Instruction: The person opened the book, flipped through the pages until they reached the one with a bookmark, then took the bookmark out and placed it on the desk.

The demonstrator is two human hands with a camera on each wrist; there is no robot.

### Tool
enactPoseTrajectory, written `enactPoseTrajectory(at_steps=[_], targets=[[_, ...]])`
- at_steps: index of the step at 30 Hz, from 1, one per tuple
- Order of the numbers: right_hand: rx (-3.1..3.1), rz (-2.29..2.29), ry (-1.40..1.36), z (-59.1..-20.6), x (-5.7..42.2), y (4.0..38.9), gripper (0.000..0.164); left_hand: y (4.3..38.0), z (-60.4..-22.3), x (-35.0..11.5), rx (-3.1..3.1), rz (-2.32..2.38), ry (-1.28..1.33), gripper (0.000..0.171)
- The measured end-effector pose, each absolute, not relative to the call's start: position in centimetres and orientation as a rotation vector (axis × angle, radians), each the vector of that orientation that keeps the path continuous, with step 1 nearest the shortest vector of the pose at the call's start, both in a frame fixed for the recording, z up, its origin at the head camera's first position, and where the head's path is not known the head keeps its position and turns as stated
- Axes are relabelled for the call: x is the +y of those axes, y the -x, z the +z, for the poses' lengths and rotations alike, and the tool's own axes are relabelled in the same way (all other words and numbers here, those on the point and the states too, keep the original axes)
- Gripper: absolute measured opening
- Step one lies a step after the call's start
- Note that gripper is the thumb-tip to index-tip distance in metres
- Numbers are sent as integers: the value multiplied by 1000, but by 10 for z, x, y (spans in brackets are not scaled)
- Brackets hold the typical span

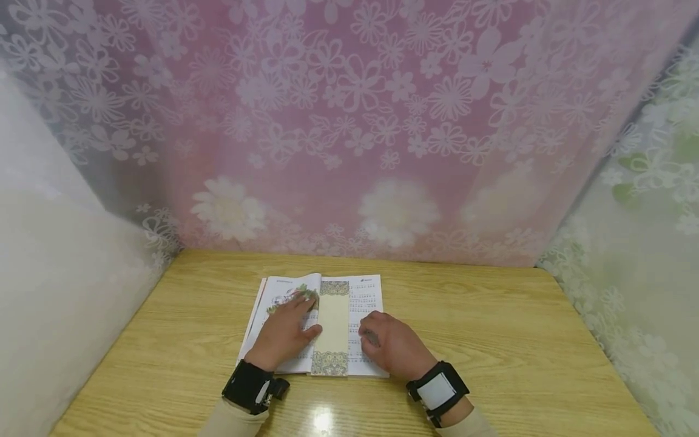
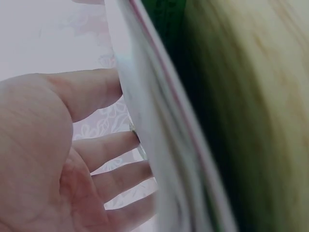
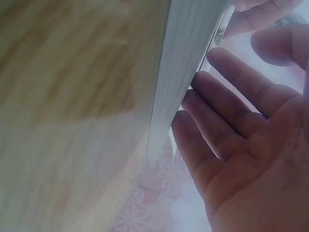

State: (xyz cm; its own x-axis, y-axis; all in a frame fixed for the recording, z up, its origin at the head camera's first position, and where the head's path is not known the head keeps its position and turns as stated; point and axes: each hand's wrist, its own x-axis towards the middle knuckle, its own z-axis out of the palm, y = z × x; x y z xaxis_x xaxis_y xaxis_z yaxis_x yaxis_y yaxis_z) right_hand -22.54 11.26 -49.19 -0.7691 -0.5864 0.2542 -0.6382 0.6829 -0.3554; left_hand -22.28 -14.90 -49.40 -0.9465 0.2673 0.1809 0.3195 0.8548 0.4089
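An open book (image 1: 364,298) lies on the table, with printed text and a coloured picture on its left page. A long cream bookmark-like strip (image 1: 333,321), patterned at both ends, lies lengthwise on the right page beside the fold. My left hand (image 1: 284,334) rests on the left page with extended fingers, its thumb at the strip's left edge. In the left wrist view its fingertips touch the page. On the right page, my right hand (image 1: 398,349) touches the paper with slightly bent fingers, right of the strip. The right wrist view shows nothing gripped in this hand (image 3: 251,140).
The book lies on a wood-grain table (image 1: 480,315). Behind the table hangs a pink flowered curtain (image 1: 327,152), with pale fabric at the left (image 1: 65,273) and right (image 1: 644,291). Each wrist wears a black strap; a white panel (image 1: 438,391) shows on the right one.
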Motion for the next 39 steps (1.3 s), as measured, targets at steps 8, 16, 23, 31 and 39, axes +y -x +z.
enactPoseTrajectory(at_steps=[8, 16, 23, 31, 39], targets=[[-2760, 615, -1042, -491, 112, 225, 13, 223, -492, -153, -2917, -692, 487, 60], [-2701, 473, -1103, -485, 102, 218, 23, 220, -489, -147, -2938, -629, 494, 58], [-2735, 286, -1294, -473, 62, 195, 65, 220, -488, -145, -2956, -563, 433, 58], [-2774, 175, -1287, -481, 38, 187, 73, 220, -491, -148, -2940, -562, 456, 55], [-2698, 137, -1312, -485, 36, 188, 50, 222, -490, -154, -2979, -568, 420, 55]])
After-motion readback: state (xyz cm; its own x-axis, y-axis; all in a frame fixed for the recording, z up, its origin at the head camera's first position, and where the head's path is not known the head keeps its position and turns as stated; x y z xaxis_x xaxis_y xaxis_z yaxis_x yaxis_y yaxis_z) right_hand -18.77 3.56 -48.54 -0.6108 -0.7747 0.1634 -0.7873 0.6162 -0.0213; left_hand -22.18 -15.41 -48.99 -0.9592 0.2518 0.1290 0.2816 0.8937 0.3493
